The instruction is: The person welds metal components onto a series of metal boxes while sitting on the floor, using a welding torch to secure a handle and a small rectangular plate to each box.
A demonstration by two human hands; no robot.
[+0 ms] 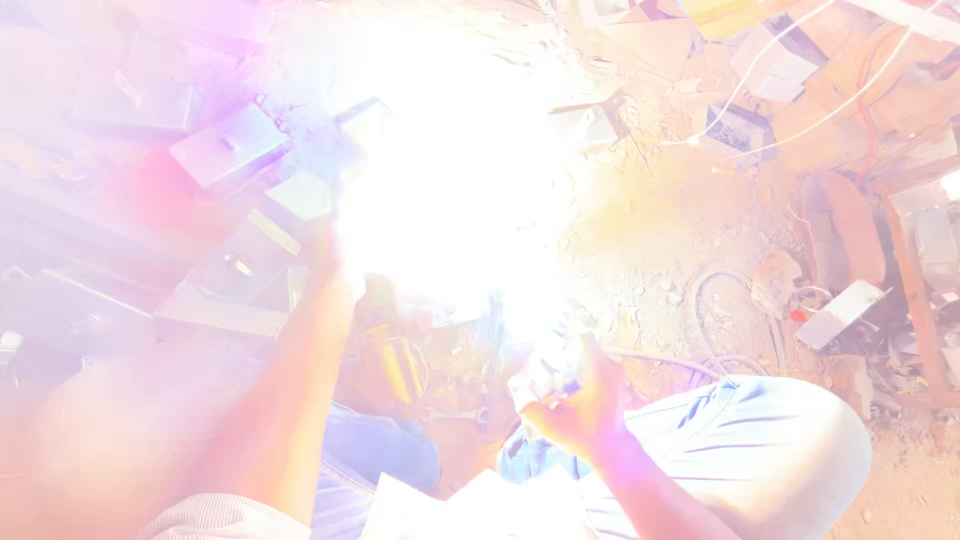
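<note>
Glare: a very bright white flare [450, 170] filled the middle of the view and washed out most of what lay under it.
Left hand: the left hand [325, 250] was stretched forward on a straight arm, right at the edge of the flare; its fingers were lost in the light, so I cannot tell how far they were open or whether they had hold of anything.
Right hand: the right hand [578, 400] was raised close to the body, its fingers [545, 395] curled tight around a small dark-tipped holder [552, 375] that pointed up toward the flare.
Where the held thing was: the holder sat in the right fist, just below the lower rim of the flare and above the right knee.
Legs: a knee in light striped cloth [760, 440] lay to the right; blue cloth [385, 450] covered the other leg.
Ground: bare sandy floor [650, 230] with small stones ran to the right of the flare.
Spanner: a spanner [455, 413] lay on the floor between the legs, near the right hand.
Metal boxes: grey sheet-metal boxes [228, 148] were scattered on the left, near the left hand.
Cables: a grey cable [700, 300] looped on the floor on the right, and thin white wires [800, 60] crossed the upper right.
Flat piece: a grey metal plate [840, 312] lay tilted at the far right, well apart from both hands.
</note>
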